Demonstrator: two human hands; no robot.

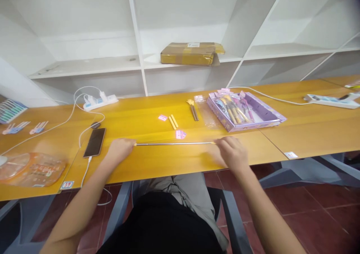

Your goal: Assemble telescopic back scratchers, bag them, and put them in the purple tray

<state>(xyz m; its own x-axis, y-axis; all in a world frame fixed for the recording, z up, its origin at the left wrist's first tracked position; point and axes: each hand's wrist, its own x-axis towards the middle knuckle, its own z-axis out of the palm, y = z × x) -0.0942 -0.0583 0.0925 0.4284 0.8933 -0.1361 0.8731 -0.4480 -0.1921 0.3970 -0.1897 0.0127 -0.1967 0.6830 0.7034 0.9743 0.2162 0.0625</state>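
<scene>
A thin, straight metal rod [174, 143] stretches level between my two hands above the table's front part, with a bit of yellow at each end. My left hand [121, 149] is closed around its left end. The other end sits in the closed fingers of my right hand [233, 153], which is slightly blurred. Just beyond the rod lie a pink card [180, 134], two short yellow sticks [173, 122] and a smaller pink card [162, 117]. Farther right are brown-handled pieces with yellow, hand-shaped heads [192, 110].
A purple tray [264, 109] holds bagged items, beside clear plastic bags [206, 113]. On the left are a phone [95, 142] on a cable, a power strip [100, 101] and an orange-clear plastic container [33, 169]. A cardboard box [187, 54] rests on the shelf.
</scene>
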